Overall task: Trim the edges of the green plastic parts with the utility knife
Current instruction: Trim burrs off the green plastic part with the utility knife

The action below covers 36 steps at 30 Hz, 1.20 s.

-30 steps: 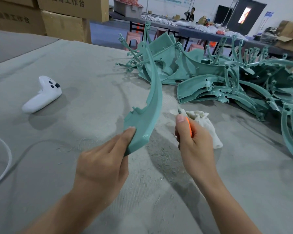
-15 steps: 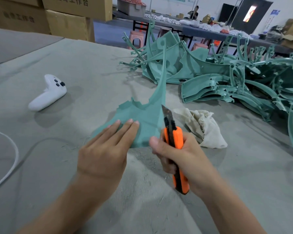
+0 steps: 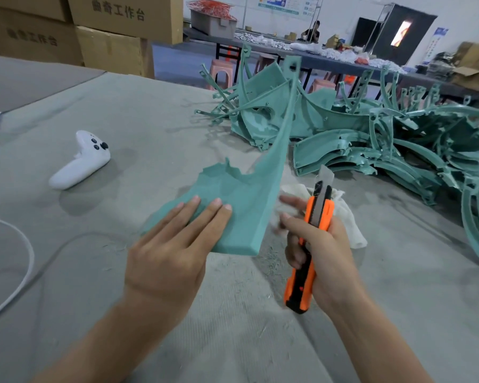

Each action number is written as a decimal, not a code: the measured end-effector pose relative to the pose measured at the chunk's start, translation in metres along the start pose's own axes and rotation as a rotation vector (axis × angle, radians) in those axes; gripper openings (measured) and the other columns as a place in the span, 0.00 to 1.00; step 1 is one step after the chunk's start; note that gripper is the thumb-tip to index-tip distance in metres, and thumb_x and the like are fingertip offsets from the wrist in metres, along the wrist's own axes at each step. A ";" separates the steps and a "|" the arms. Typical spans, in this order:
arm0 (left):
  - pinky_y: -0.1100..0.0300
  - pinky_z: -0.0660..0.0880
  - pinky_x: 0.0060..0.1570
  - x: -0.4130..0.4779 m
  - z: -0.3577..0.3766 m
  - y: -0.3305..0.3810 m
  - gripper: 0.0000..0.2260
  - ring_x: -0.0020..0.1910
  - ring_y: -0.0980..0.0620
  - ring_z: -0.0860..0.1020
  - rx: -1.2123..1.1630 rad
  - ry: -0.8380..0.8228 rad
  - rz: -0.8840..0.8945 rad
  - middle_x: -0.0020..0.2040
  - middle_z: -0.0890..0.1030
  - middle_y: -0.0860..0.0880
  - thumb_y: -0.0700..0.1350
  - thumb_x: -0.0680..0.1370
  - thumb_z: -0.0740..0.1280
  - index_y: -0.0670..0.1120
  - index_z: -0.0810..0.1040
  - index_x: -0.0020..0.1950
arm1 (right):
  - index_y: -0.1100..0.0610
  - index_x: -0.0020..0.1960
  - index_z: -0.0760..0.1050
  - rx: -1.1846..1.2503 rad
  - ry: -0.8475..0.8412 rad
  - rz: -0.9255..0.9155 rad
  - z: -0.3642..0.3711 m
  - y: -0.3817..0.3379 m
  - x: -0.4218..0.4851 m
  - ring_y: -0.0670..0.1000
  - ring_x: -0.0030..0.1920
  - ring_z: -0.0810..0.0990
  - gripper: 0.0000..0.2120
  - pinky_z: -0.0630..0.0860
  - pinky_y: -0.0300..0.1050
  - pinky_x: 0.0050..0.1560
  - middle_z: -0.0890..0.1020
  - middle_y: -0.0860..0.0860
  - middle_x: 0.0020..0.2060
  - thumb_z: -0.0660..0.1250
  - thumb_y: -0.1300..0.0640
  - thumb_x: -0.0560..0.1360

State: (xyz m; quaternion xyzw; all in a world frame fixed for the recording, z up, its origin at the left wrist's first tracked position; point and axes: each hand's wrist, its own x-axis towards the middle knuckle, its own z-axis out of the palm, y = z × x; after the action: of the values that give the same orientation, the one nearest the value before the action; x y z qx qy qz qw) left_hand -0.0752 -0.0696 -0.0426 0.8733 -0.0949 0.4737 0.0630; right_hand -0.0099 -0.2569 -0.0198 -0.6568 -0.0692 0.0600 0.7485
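Observation:
A long curved green plastic part [image 3: 249,194] lies with its wide end on the grey table and its thin end rising toward the back. My left hand [image 3: 174,244] holds that wide end, fingers straight across the top and thumb hidden beneath. My right hand [image 3: 321,252] grips an orange and black utility knife [image 3: 310,236], blade out and pointing up, just right of the part's edge and not touching it. A big pile of green plastic parts [image 3: 371,142] fills the back right.
A white cloth [image 3: 346,217] lies behind the knife. A white game-style controller [image 3: 80,158] sits at left and a white cable [image 3: 20,261] curls at the far left. Plastic shavings dot the felt-covered table [image 3: 233,327]. Cardboard boxes [image 3: 108,31] stand behind.
The part went from standing on edge to lying flat under my left hand. My right hand turned the knife blade-up and moved it to the part's right edge.

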 end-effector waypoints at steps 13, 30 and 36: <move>0.48 0.57 0.74 0.009 -0.001 0.012 0.51 0.77 0.51 0.56 -0.855 -0.083 -0.527 0.78 0.54 0.49 0.53 0.63 0.76 0.51 0.48 0.78 | 0.54 0.40 0.66 0.440 0.067 -0.001 0.000 -0.001 0.006 0.44 0.20 0.61 0.13 0.62 0.35 0.19 0.63 0.47 0.25 0.72 0.58 0.68; 0.50 0.81 0.31 0.015 -0.004 0.028 0.14 0.44 0.43 0.85 -1.347 0.116 -0.962 0.44 0.86 0.49 0.38 0.71 0.70 0.58 0.85 0.45 | 0.49 0.48 0.76 -0.442 0.088 -0.340 0.008 0.001 -0.004 0.44 0.32 0.70 0.23 0.66 0.46 0.34 0.74 0.49 0.34 0.53 0.32 0.75; 0.50 0.81 0.32 0.006 0.003 0.029 0.09 0.43 0.47 0.85 -1.183 0.087 -0.918 0.44 0.85 0.50 0.42 0.70 0.69 0.51 0.82 0.48 | 0.48 0.43 0.65 -0.822 0.133 -0.491 0.010 0.009 -0.008 0.47 0.33 0.71 0.17 0.63 0.42 0.33 0.70 0.44 0.30 0.52 0.35 0.79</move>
State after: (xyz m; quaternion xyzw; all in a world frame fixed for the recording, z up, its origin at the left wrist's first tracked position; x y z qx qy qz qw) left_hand -0.0765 -0.0994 -0.0388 0.6259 0.0428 0.3040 0.7169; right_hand -0.0195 -0.2475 -0.0272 -0.8649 -0.1920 -0.1929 0.4218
